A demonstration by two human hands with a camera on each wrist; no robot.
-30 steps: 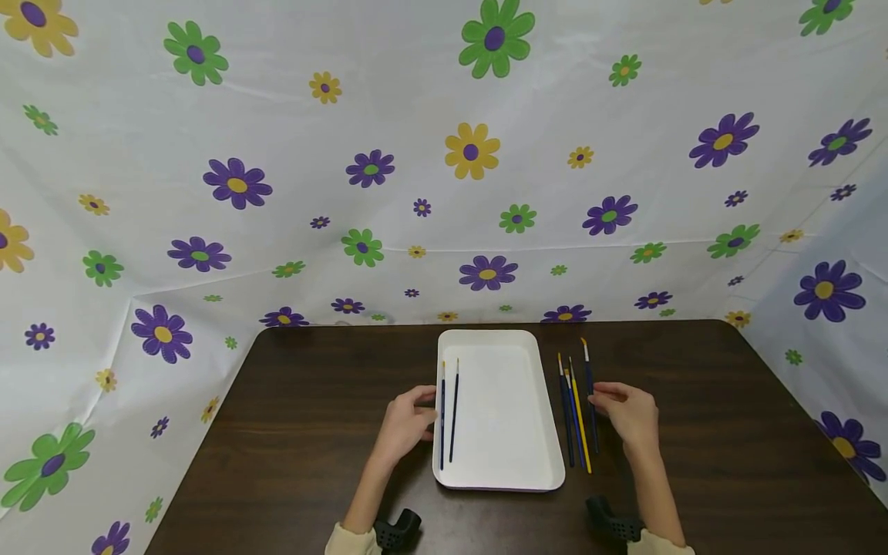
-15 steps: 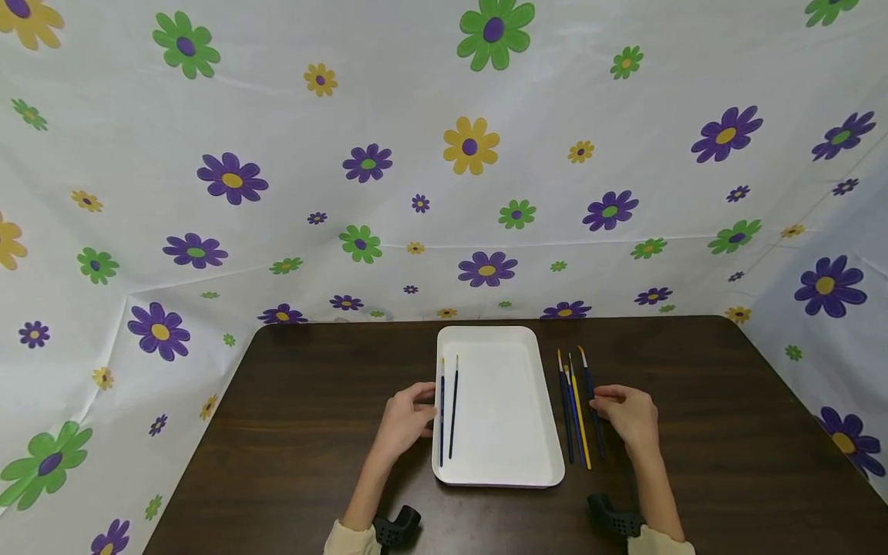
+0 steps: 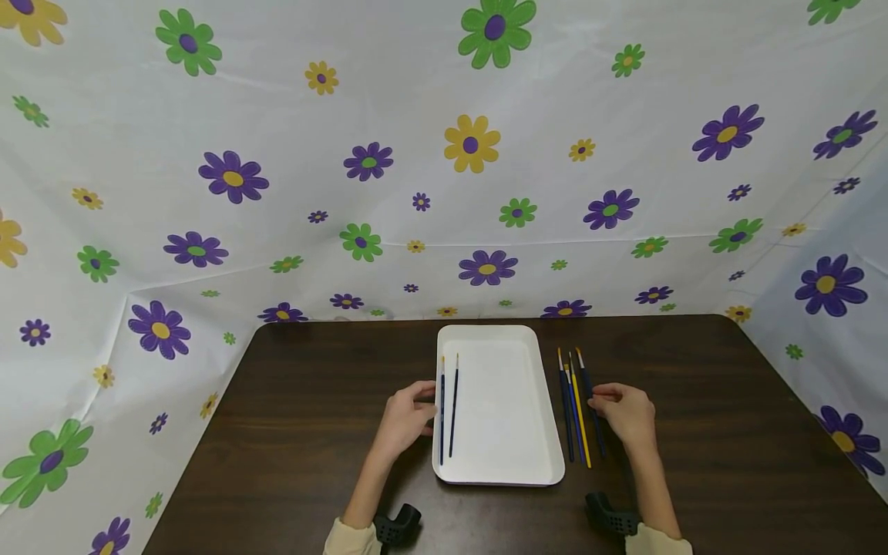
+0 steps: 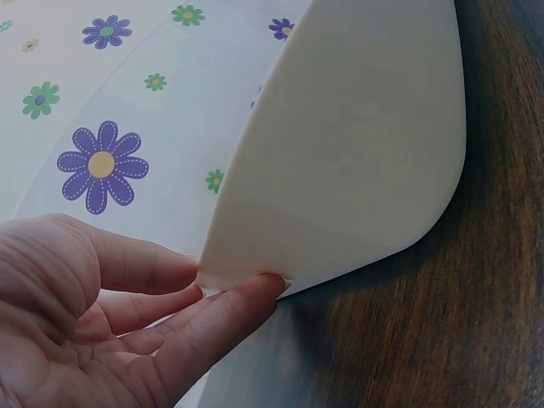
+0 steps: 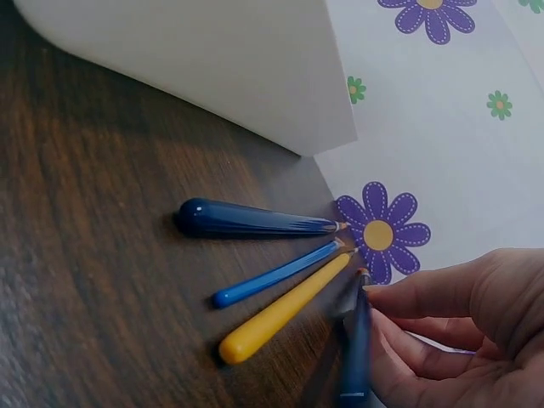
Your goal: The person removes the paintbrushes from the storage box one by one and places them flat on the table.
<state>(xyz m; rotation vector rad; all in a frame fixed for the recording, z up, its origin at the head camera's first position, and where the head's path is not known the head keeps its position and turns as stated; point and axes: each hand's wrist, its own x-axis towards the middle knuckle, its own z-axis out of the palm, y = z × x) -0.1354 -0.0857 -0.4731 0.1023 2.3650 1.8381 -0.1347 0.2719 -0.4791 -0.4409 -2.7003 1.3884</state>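
My left hand pinches the left rim of a white tray, thumb and fingers at its edge in the left wrist view. Two thin dark paintbrushes lie along the tray's left side, one beside the rim and one a little inward. Right of the tray, my right hand pinches a dark blue paintbrush between thumb and fingers, its bristles pointing away from me. Just left of it lie a yellow paintbrush, a thin blue paintbrush and a thicker dark blue paintbrush, bristle ends close together.
The dark wood table runs out to both sides of the tray. Behind it hangs a white cloth with printed flowers. Black wrist mounts stick out inward near both sleeves.
The paintbrush in my right hand has drawn slightly nearer to me and turned, its bristle end swinging left toward the other brushes. My left hand stays at the tray's rim.
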